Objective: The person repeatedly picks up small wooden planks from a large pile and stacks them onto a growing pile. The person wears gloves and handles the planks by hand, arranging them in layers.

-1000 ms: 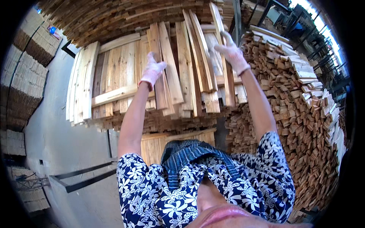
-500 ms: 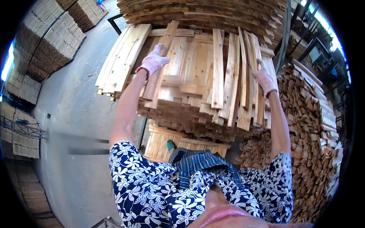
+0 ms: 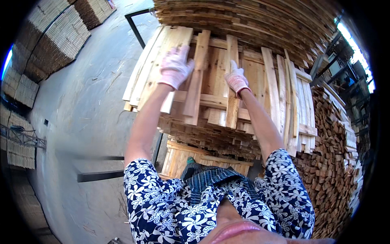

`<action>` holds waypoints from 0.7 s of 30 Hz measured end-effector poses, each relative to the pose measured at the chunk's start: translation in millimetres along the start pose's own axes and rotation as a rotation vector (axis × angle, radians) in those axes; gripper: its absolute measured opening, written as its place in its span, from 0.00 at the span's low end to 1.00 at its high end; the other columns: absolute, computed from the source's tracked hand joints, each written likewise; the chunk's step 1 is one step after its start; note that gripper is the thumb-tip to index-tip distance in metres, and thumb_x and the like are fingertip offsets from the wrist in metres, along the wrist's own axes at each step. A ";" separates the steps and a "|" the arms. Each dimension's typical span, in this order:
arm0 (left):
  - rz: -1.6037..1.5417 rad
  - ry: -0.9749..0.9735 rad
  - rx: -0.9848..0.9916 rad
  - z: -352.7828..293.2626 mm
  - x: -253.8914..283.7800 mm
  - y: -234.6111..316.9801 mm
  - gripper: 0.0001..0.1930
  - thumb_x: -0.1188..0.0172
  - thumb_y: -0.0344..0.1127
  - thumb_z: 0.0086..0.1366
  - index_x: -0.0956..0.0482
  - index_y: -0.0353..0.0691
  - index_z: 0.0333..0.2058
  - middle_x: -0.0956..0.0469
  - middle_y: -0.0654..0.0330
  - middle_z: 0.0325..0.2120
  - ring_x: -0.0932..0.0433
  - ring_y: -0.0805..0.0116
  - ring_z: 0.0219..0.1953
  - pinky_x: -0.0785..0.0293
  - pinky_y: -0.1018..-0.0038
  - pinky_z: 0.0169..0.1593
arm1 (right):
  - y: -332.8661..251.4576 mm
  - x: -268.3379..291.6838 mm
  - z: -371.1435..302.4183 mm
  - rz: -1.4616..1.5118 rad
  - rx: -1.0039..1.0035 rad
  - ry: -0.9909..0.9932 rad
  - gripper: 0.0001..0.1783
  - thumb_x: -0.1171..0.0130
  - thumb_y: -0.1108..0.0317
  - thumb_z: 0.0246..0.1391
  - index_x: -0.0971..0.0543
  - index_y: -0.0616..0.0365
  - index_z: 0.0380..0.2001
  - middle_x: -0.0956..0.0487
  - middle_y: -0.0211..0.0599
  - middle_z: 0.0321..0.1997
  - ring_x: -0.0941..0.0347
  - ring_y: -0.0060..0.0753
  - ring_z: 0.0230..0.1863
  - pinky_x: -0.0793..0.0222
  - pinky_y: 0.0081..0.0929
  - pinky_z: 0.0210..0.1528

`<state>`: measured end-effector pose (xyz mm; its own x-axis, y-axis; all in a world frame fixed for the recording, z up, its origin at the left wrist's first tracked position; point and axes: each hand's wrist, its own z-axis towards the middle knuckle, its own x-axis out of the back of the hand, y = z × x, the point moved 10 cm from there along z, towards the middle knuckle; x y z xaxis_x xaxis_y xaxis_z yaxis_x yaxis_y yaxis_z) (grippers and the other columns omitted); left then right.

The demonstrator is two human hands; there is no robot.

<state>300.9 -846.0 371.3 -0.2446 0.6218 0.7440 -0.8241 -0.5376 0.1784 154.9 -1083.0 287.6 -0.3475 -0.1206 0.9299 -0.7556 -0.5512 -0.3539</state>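
My left hand [image 3: 174,70], in a pale pinkish work glove, is a little blurred, its fingers apart above light wooden boards [image 3: 144,73] at the stack's left end. Just right of it, a narrow brownish plank [image 3: 195,95] lies lengthwise. My right hand [image 3: 236,79], gloved alike, closes around a narrow wooden board [image 3: 232,112] near the middle of the stack; its fingers' undersides are hidden. Further right, several loose narrow strips [image 3: 280,87] lie side by side over a crosspiece.
A tall lumber pile [image 3: 243,20] rises behind the stack. Small wood pieces [image 3: 325,134] are heaped at the right. Bundled stacks [image 3: 65,36] line the far left beyond the concrete floor [image 3: 93,93]. A dark metal bar [image 3: 101,175] juts out at left, near my arm.
My right hand has come from the right-end strips to a board near the middle. My left hand has left the brownish plank and moved over the left boards. The view has shifted.
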 end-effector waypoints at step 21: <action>0.126 -0.262 0.410 -27.3 -27.4 -258.7 0.39 0.50 0.67 0.69 0.35 0.41 0.66 0.28 0.40 0.61 0.27 0.42 0.62 0.32 0.55 0.65 | -102.8 35.2 -53.0 0.054 0.423 -0.291 0.44 0.43 0.45 0.62 0.43 0.56 0.73 0.31 0.59 0.69 0.32 0.56 0.67 0.34 0.43 0.67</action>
<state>506.9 -708.3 287.2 -0.1495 0.4017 0.9035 -0.5149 -0.8117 0.2757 191.0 -986.9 351.4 -0.1652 -0.3499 0.9221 -0.4295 -0.8161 -0.3866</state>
